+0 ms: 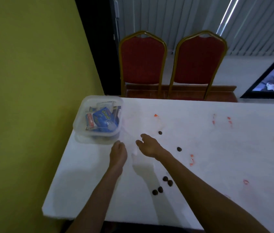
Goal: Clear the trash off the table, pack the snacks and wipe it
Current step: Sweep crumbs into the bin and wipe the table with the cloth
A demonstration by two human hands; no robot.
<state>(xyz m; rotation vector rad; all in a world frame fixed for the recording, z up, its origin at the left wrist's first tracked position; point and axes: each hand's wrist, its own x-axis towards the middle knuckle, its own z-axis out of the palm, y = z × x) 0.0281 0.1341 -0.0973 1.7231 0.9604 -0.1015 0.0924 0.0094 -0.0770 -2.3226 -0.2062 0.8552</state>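
Left grip sits just beside the snack container, at its near corner.

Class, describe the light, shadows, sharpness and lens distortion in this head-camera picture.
Head view: dim, bluish light, one bright streak on the blinds; a soft shadow on the table beneath the right hand; the wide lens tilts the chairs; print on the blue packet in the container is too blurred to read.

1. A clear box at the table's far left corner holds blue and red snack packs.
2. Six dark balls lie scattered mid-table.
3. Small orange scraps dot the white table towards the right.
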